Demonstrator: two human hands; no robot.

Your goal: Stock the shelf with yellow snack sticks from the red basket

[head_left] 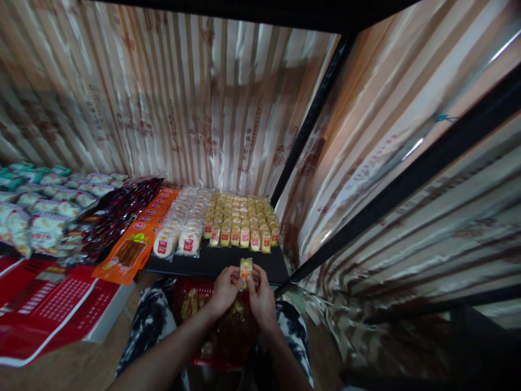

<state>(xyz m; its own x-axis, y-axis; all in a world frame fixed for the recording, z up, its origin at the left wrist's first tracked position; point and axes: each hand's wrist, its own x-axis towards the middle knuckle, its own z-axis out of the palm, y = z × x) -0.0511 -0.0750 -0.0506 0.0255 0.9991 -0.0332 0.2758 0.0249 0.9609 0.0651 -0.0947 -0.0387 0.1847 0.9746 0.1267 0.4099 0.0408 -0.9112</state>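
Note:
Between my two hands is a small yellow snack packet (246, 267) in clear wrap with a red-and-white label, held upright over the front edge of the black shelf (220, 259). My left hand (227, 288) pinches its left side, and my right hand (261, 296) pinches its right side. Just beyond, similar yellow packets (244, 237) stand in close rows on the shelf. Below my hands, a red basket (220, 355) between my knees holds several more yellowish packets (191, 304), partly hidden by my forearms.
Left of the yellow rows lie white round packaged cakes (189, 243), an orange snack bag (129, 252), dark red packets (109, 222) and white bags (46, 228). A red printed box (52, 309) sits at lower left. Black shelf posts (313, 122) and striped curtain (183, 98) enclose the space.

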